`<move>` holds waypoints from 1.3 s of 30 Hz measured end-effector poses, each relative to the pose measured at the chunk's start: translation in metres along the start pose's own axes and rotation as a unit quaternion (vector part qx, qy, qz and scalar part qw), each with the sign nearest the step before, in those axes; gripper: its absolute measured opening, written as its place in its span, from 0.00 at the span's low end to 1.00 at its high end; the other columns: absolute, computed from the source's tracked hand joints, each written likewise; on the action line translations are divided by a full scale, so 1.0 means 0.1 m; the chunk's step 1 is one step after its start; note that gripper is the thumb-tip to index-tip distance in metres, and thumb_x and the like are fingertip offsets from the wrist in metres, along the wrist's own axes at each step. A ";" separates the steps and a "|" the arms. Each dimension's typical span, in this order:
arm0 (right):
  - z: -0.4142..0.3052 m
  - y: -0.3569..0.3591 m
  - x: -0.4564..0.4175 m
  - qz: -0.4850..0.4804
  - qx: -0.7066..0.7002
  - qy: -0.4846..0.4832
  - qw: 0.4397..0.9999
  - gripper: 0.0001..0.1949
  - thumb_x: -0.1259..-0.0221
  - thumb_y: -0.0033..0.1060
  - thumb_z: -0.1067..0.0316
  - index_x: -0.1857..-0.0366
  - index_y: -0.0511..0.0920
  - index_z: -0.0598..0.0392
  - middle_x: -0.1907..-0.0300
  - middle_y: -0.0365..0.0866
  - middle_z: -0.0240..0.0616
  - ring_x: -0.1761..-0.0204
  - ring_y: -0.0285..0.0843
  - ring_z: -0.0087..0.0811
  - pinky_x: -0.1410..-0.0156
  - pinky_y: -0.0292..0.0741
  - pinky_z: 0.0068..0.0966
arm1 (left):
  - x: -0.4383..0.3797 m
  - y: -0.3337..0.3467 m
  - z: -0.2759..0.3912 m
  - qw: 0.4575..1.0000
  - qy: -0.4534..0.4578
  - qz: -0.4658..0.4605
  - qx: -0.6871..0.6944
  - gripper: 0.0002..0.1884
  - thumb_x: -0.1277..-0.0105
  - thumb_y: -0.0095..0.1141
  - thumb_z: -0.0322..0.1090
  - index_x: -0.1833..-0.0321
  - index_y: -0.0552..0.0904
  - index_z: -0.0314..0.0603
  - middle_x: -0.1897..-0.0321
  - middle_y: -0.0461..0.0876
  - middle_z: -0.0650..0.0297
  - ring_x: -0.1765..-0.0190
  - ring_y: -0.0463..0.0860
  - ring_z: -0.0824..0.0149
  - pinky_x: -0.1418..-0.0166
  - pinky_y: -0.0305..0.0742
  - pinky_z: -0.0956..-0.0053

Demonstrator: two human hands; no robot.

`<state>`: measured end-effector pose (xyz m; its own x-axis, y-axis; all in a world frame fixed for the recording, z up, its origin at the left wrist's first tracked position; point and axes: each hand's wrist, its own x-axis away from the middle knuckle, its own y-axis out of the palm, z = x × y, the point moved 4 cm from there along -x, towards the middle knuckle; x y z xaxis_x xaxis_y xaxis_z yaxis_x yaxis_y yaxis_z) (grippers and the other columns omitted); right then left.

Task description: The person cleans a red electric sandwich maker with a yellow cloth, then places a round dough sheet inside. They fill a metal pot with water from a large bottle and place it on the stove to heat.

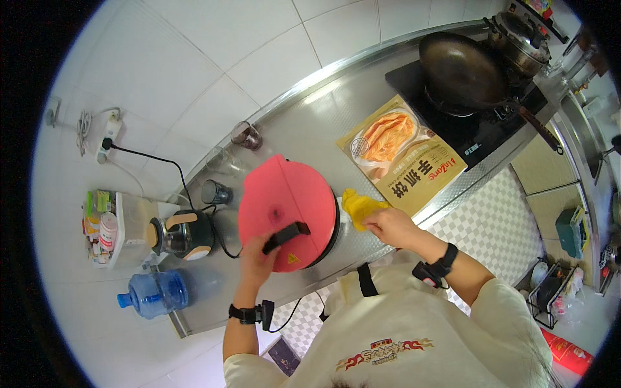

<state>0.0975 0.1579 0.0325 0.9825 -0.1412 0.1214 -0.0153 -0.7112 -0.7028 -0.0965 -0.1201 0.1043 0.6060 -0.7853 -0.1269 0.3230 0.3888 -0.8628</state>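
Observation:
A round electric baking pan with a red lid (pixel 291 199) stands on the steel counter before me. My left hand (pixel 258 257) is at the near end of the lid's black handle (pixel 287 236), fingers around it. To the right, my right hand (pixel 388 225) pinches a yellow cloth (pixel 359 206), which lies partly on the counter beside the pan. A gold food package (pixel 405 155), printed with a picture of flatbread, lies flat beyond the cloth. The lid looks lowered onto the pan's dark base; what is inside is hidden.
Glass cups (pixel 246 136) and a coffee pot (pixel 182 234) stand left of the pan, with a blue water bottle (pixel 157 293) nearer. A black cord runs to a wall power strip (pixel 110 133). At the right, a wok (pixel 461 70) sits on the black cooktop (pixel 514 123), near a lidded pot (pixel 519 43).

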 end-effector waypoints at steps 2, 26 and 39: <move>-0.05 0.27 -0.17 0.018 0.073 -0.067 0.995 0.14 0.41 0.60 0.67 0.52 0.85 0.52 0.52 0.85 0.41 0.49 0.83 0.40 0.42 0.77 0.35 | -0.17 -0.31 0.01 0.999 0.007 0.033 0.033 0.21 0.43 0.69 0.26 0.45 0.83 0.38 0.56 0.86 0.54 0.54 0.85 0.58 0.47 0.78 0.68; -1.50 1.20 -1.50 0.123 0.214 -0.165 0.955 0.36 0.33 0.46 0.35 0.24 0.60 0.38 0.20 0.48 0.46 0.18 0.40 0.48 0.19 0.33 0.58 | -1.69 -1.48 -0.41 0.946 -0.126 -0.135 0.267 0.17 0.35 0.66 0.33 0.45 0.83 0.34 0.65 0.87 0.66 0.65 0.83 0.78 0.70 0.70 0.85; -1.37 1.48 -1.58 0.024 0.256 -0.125 0.958 0.37 0.29 0.39 0.34 0.21 0.54 0.39 0.18 0.42 0.44 0.17 0.30 0.46 0.19 0.26 0.57 | -1.80 -1.46 -0.59 0.940 -0.125 -0.137 0.285 0.18 0.35 0.67 0.35 0.45 0.83 0.35 0.68 0.85 0.69 0.70 0.78 0.81 0.71 0.69 0.86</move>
<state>-0.0855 -0.0196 0.0056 0.9977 0.0494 -0.0472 -0.0323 -0.2669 -0.9632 -0.2955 -0.0641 0.2243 0.5718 -0.7838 0.2423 0.7863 0.4393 -0.4345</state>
